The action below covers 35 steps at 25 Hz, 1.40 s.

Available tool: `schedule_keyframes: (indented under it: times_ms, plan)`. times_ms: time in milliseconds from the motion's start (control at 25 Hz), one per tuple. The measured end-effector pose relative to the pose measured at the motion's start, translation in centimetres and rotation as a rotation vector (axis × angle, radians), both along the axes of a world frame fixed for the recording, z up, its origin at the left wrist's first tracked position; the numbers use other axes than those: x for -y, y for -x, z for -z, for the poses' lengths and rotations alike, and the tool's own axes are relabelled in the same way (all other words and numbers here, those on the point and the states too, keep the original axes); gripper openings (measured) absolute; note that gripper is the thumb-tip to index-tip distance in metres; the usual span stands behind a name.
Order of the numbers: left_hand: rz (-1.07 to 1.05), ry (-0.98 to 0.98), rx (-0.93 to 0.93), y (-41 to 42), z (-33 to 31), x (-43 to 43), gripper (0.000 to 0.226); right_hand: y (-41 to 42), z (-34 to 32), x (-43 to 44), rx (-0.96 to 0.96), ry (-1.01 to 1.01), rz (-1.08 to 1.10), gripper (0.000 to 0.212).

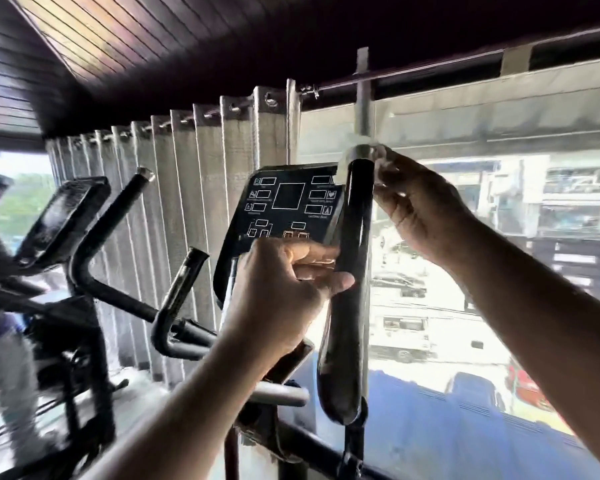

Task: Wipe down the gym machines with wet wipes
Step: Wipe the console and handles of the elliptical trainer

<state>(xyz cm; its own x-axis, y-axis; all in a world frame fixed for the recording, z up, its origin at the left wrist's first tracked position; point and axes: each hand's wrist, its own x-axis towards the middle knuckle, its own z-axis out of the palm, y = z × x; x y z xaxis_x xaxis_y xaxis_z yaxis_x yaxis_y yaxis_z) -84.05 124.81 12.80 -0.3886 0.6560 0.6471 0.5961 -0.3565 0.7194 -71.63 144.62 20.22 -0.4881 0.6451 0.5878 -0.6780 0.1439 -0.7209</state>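
While you stand at the elliptical machine, your right hand [426, 216] is raised to the top end of its upright black handle [352, 306], with the fingers curled in and pinching a pale, translucent wet wipe [381, 164] against the cap. The wipe wraps over the top of the handle and shows on both sides of it; motion blur hides exactly how your fingertips lie on it. Your left hand [281, 289] is lower, at about the middle of the same handle. It grips the handle from the left, with the thumb pointing across the front of the bar and the fingers reaching round behind it. Just behind and left of the handle is the machine's black console [291, 202], tilted toward you, its white outlined boxes and icons visible above your left knuckles. Beyond it hangs a pleated grey curtain [194, 202] on a rod [413, 73], drawn to the left of a large window [499, 258] that looks down on a street with parked vehicles. Further left stands a second machine [84, 258] with its own dark screen and curved bars, and a person [0, 341] is partly visible at the frame's edge, blurred.
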Motion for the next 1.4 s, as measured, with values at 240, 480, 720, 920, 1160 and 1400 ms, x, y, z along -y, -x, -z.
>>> schedule_keyframes:
  times_ms: [240, 480, 720, 920, 1160, 1400]
  plan:
    - [-0.021, 0.004, -0.024, -1.5, 1.2, 2.6, 0.029, -0.1, 7.1, 4.5, -0.153, 0.123, 0.143, 0.033]
    - [-0.039, -0.069, -0.005, -2.2, 5.5, 4.8, 0.03, -2.8, 15.8, 10.7, 0.013, 0.058, 0.134, 0.014]
    - [-0.099, -0.186, -0.109, -3.4, 10.1, 6.0, 0.042, -3.0, 24.1, 12.6, 0.225, -0.314, 0.55, 0.031]
    - [-0.06, -0.194, -0.179, -2.8, 11.8, 5.8, 0.055, -1.5, 30.7, 8.1, 0.48, -0.467, 0.936, 0.028]
    - [0.067, -0.174, -0.2, -1.1, 12.6, 5.4, 0.068, 1.3, 33.7, 5.5, 0.756, -0.172, 0.938, 0.029]
    - [0.198, -0.182, -0.298, 2.3, 13.6, 5.0, 0.06, 1.8, 35.0, 12.1, 0.496, 0.334, 0.751, 0.014]
